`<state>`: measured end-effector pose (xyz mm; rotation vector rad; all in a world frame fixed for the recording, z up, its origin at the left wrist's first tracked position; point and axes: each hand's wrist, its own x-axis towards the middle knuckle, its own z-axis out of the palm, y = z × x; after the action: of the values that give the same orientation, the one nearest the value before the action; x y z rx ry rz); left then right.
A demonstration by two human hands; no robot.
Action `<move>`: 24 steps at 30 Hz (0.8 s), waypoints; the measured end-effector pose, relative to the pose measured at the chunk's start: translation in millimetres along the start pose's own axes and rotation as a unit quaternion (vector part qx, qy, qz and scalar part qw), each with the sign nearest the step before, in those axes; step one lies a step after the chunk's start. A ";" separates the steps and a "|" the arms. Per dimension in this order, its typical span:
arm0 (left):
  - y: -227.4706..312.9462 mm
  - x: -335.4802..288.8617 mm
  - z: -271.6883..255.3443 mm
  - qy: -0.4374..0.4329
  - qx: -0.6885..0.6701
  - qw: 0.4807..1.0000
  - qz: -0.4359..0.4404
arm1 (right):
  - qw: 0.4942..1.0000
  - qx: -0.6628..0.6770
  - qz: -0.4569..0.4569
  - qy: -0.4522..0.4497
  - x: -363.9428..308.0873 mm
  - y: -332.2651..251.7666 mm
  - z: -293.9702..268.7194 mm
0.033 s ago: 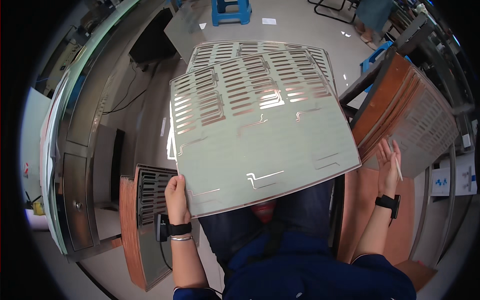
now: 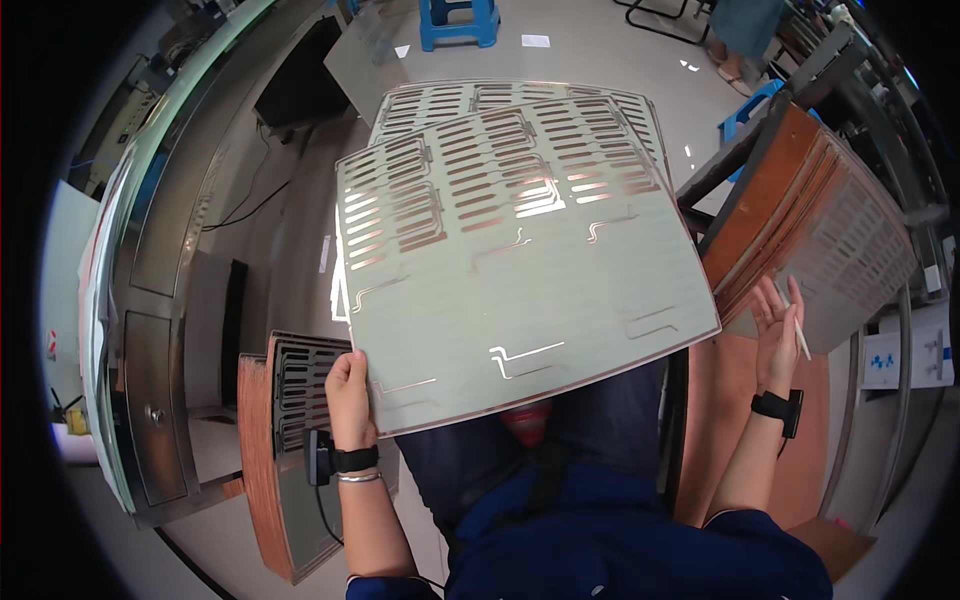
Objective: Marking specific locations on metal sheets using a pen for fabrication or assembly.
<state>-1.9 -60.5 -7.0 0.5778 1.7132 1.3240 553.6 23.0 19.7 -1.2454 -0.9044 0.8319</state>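
Observation:
A large pale grey-green circuit board panel (image 2: 540, 300) with shiny copper traces lies tilted above my lap. My left hand (image 2: 348, 395) grips its near left corner, thumb on top; the fingers underneath are hidden. Another panel of the same kind (image 2: 395, 115) shows beneath its far edge, turned at a slightly different angle. My right hand (image 2: 775, 335) is palm up, off the panel, with a thin white pen-like stick (image 2: 803, 340) held among its bent fingers. That hand is closest to a leaning stack of similar panels (image 2: 850, 240) on the right.
At lower left stands another upright stack of copper-edged panels (image 2: 258, 450). A metal cabinet (image 2: 155, 400) runs along the left. A brown board (image 2: 745, 430) lies under my right forearm. Blue stools (image 2: 458, 25) and a person's legs (image 2: 738, 50) are farther off.
The white stick has tilted slightly, its lower tip swinging a little to the right as my right fingers shift. My left hand keeps its grip on the panel.

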 end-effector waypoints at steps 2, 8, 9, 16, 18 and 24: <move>-0.3 8.0 -15.1 0.006 0.148 0.987 0.059 | 0.993 -0.036 -0.032 -0.110 -10.1 -8.8 8.4; 24.3 -26.4 49.7 0.136 0.402 0.802 0.421 | 0.913 -0.186 -0.056 -0.359 -60.8 -15.2 70.8; 30.6 -45.4 74.5 0.064 0.399 0.803 0.438 | 0.903 -0.183 -0.062 -0.383 -67.2 -19.1 81.7; -11.8 -105.7 164.2 -0.330 0.358 0.723 0.490 | 0.857 -0.246 -0.168 -0.421 -80.9 -11.5 94.7; -13.0 -109.7 172.7 -0.329 0.370 0.719 0.488 | 0.853 -0.265 -0.183 -0.410 -80.2 -9.1 87.9; -13.4 -105.3 184.7 -0.331 0.401 0.693 0.499 | 0.853 -0.262 -0.216 -0.397 -78.8 -4.8 85.6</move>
<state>210.4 -49.3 7.3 2.4286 1.2221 0.6622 443.1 -13.5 23.4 -1.0567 -2.1138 0.7488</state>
